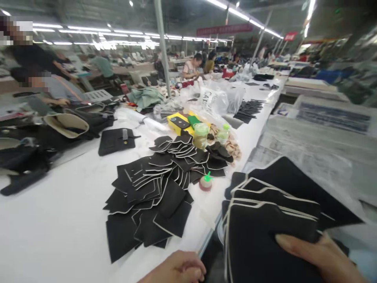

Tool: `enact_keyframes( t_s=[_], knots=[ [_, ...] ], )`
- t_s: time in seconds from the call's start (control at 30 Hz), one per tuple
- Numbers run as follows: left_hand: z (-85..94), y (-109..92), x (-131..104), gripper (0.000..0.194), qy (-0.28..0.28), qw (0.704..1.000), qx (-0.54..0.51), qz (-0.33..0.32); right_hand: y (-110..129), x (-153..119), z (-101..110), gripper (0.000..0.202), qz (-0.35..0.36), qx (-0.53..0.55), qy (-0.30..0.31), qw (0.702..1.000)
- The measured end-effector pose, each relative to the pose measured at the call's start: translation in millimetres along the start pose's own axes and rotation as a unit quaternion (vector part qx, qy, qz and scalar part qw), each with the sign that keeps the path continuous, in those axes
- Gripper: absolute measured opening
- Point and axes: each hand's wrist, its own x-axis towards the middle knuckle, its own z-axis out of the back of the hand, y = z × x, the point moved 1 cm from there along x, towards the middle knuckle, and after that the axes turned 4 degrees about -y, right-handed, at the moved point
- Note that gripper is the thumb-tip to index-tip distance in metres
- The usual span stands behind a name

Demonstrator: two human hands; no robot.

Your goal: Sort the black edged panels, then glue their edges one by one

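Observation:
My right hand (321,251) grips a stack of black pieces (265,232) with pale edges, thumb on top and the other fingers hidden beneath. The stack is at the lower right, past the table edge. At the bottom centre, my left hand (179,269) rests by the table edge with its fingers curled in and nothing visible in them. Beyond it, a spread pile of similar black pieces (147,196) lies overlapping on the white table (59,232). A small round bottle with a green tip (205,182) stands beside this pile.
Behind the pile are a yellow box (176,125), a jar (201,135), a green-capped bottle (224,133) and plastic bags (218,98). A black flat pouch (118,140) and black bags (67,125) lie to the left. Plastic-covered stacks (306,137) stand right; several people work farther back.

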Motion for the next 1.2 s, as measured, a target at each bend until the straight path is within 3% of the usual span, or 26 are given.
enact_keyframes(
  t_s=[0.07, 0.17, 0.2, 0.27, 0.3, 0.37, 0.43, 0.53, 0.63, 0.7, 0.77, 0.83, 0.9, 0.97, 1.07, 1.2],
  knots=[
    [24.1, 15, -27, 0.037, -0.098, 0.994, 0.038, -0.011, 14, 10, -77, 0.06, -0.082, 0.02, 0.069, 0.994],
    [66.3, 43, -61, 0.047, -0.324, 0.945, 0.005, -0.042, 12, 35, -180, 0.07, -0.06, 0.044, 0.178, 0.981],
    [81.4, 53, -72, 0.05, -0.409, 0.911, -0.027, -0.033, 5, 45, -209, 0.071, -0.04, 0.044, 0.203, 0.977],
    [110.7, 74, -91, 0.06, -0.576, 0.814, -0.069, -0.018, -20, 66, -260, 0.072, -0.023, 0.043, 0.258, 0.965],
    [123.9, 82, -97, 0.068, -0.631, 0.771, -0.074, -0.033, -35, 75, -281, 0.072, -0.024, 0.042, 0.288, 0.957],
    [145.1, 95, -100, 0.086, -0.677, 0.732, -0.058, -0.054, -65, 91, -315, 0.082, -0.01, 0.003, 0.318, 0.948],
    [157.8, 104, -91, 0.094, -0.657, 0.752, -0.019, -0.049, -91, 100, -341, 0.094, 0.028, -0.134, 0.285, 0.949],
    [164.2, 120, -66, 0.097, -0.619, 0.779, 0.095, -0.03, -114, 98, -363, 0.112, 0.062, -0.344, 0.214, 0.912],
    [165.5, 136, -52, 0.099, -0.629, 0.746, 0.213, -0.04, -117, 89, -358, 0.115, 0.089, -0.391, 0.201, 0.894],
    [165.3, 144, -53, 0.091, -0.635, 0.73, 0.25, -0.04, -113, 87, -332, 0.097, 0.13, -0.35, 0.192, 0.907],
    [163.5, 145, -61, 0.08, -0.628, 0.728, 0.274, -0.033, -110, 92, -285, 0.057, 0.163, -0.292, 0.134, 0.933],
    [160.2, 138, -68, 0.071, -0.632, 0.715, 0.298, -0.028, -109, 104, -226, 0.029, 0.172, -0.275, -0.002, 0.946],
    [156.3, 124, -68, 0.072, -0.647, 0.683, 0.334, -0.051, -112, 121, -169, 0.028, 0.18, -0.317, -0.152, 0.919],
    [153.7, 107, -59, 0.078, -0.628, 0.658, 0.406, -0.087, -120, 143, -130, 0.037, 0.173, -0.327, -0.195, 0.909],
    [157.2, 89, -38, 0.073, -0.548, 0.661, 0.508, -0.066, -135, 178, -118, 0.058, 0.166, -0.315, -0.134, 0.925],
    [169.4, 83, -34, 0.062, -0.542, 0.666, 0.512, 0.018, -145, 206, -134, 0.054, 0.163, -0.287, -0.069, 0.941]
  ],
)
